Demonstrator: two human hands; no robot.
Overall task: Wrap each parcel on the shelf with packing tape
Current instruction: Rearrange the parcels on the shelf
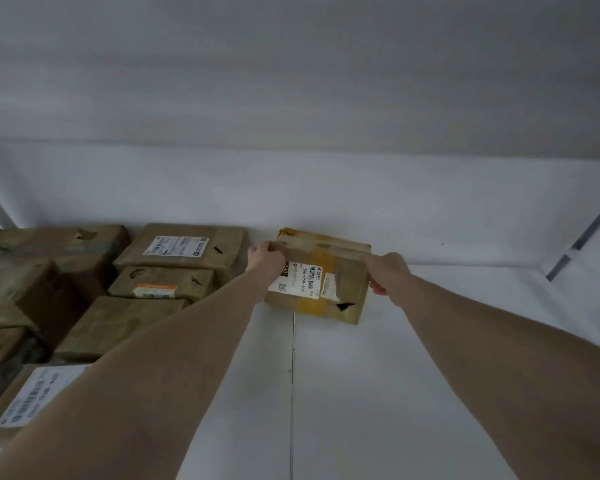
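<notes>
Both hands, left (265, 259) and right (385, 271), clamp a taped parcel (321, 282) near the shelf's (430, 341) back edge; more parcels (118, 289) crowd the left end, their wrapping unclear.

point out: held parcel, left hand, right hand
held parcel (326, 271): head view, top face beside its white label.
left hand (265, 259): head view, back of hand at parcel's left edge.
right hand (387, 270): head view, back of hand at parcel's right edge.
</notes>
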